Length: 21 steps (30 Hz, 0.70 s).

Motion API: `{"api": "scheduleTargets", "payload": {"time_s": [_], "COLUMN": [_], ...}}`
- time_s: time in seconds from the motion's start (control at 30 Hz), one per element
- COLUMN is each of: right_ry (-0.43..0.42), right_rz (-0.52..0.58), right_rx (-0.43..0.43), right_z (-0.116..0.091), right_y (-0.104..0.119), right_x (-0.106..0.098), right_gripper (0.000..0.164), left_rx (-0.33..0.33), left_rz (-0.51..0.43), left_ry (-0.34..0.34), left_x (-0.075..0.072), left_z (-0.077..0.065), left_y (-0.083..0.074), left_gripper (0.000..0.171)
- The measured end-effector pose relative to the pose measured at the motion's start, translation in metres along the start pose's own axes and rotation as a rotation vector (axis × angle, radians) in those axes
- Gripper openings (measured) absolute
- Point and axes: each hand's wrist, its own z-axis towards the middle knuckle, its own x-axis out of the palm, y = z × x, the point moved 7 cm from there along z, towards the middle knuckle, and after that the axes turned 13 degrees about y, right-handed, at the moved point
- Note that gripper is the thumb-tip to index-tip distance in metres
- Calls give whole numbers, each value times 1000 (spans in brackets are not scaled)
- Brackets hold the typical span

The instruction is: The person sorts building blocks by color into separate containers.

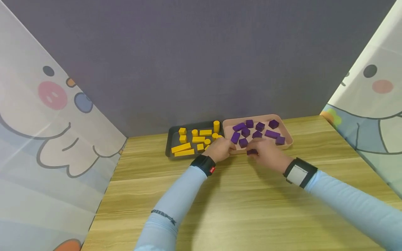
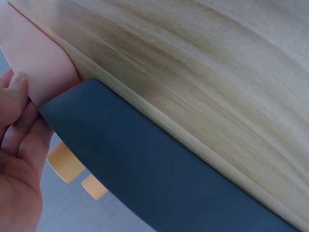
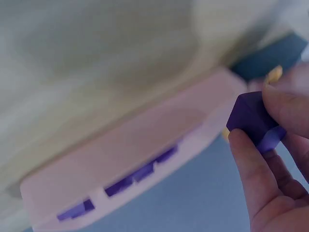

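My left hand (image 1: 218, 149) pinches the near left corner of the pink tray (image 2: 41, 63), its thumb (image 2: 18, 89) against the outer wall. The dark grey tray (image 2: 145, 159) sits side by side with it, just under the left fingers. My right hand (image 1: 270, 155) holds a faceted purple block (image 3: 253, 116) between thumb and fingertips, over the pink tray's front rim. Several purple blocks (image 1: 272, 134) of different shapes lie in the pink tray. Yellow bars, cubes and cylinders (image 1: 198, 139) are spread in the grey tray, a few hidden behind the left hand.
Both trays stand at the back of the wooden table (image 1: 251, 209), close to a grey panel (image 1: 201, 62). Panels with cartoon animals rise at the left (image 1: 41, 139) and the right (image 1: 373, 115). A tall yellow cylinder (image 1: 216, 126) stands in the grey tray's far right corner.
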Motion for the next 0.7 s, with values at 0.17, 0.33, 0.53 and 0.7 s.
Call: {"api": "scheduleTargets", "payload": {"time_s": [0.17,0.33,0.53,0.7], "right_ry": [-75,-70,-12,-6], "right_rz": [-22,-6,49,33], "right_rx": [51,97,176,190], "right_z": [12,28,43,46], "right_y": [-18,-36,-57,-63], "right_x": [-21,-20,-2,2], "right_gripper": [17,19,24,24], "left_rx": [8,12,7,31], "left_rz": [18,26,29,83], "left_ry": [-6,-22,-2,-12], "left_x": [0,-2,2,3], "left_z": [-1,-2,-2,1], "left_y": [0,1,3,-1], "left_gripper": [25,24,25,26]}}
